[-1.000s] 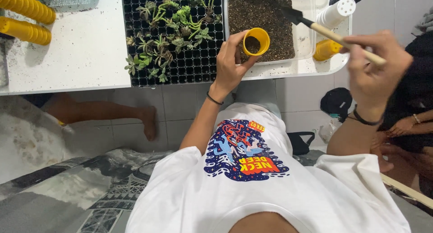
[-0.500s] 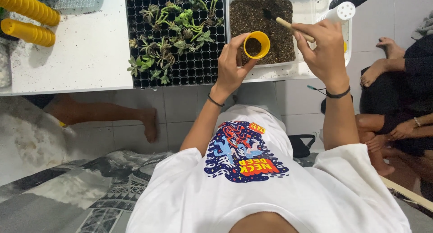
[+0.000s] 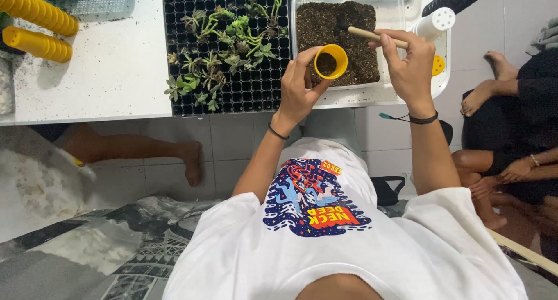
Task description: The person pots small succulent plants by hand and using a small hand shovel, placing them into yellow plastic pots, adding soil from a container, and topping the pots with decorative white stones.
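White table; left hand grips round yellow pot, soil inside.

Upper left of the frame: yellow ribbed tubes cut off by the left edge. Top edge: clear soil tub and black seedling tray both cropped. Top centre: wooden handle partly hidden inside the right hand, tool's dark head half sunk in soil, shape unclear. Right edge: another person, only bare feet and a hand showing.
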